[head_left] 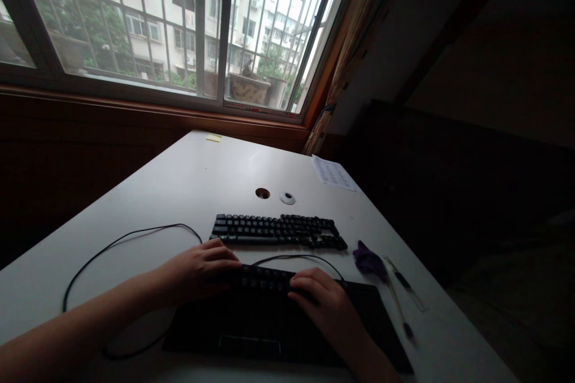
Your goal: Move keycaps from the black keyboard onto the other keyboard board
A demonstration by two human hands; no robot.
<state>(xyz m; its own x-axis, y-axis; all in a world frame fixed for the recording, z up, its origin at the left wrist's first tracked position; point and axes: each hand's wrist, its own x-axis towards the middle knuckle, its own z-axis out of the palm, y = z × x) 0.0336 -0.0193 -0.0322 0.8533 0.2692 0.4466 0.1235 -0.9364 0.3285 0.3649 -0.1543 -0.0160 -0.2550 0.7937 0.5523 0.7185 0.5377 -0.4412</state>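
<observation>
Left grip (pixel 202 269): bent over the far left edge of the board (pixel 251 320), fingertips down by its keys (pixel 265 278); whether it pinches anything, I can't tell from here.
Right grip (pixel 326 299): rests on the board further right, thumb and forefinger near each other at the keys; the tips are in shadow, so I can't tell if something sits between them.
Board: black, flat on the counter (pixel 157 191), beneath both grips; the keys show in the gap between them.
Key block (pixel 251 228): just beyond both grips, rows uneven at the edges, with pale gaps toward its right end.
Cable (pixel 112 242): loops out to the left of the left grip.
Right side: past the right grip lie a purple cloth (pixel 368 260), a wire tool (pixel 406 284) and a thin stick (pixel 399 305) with a dark tip.
Step in hand: fingering the keys along the board's far edge, I'd judge, perhaps seating or pressing them.
Next move: seems to call for a steady left grip and a light, square fingertip push from the right.
</observation>
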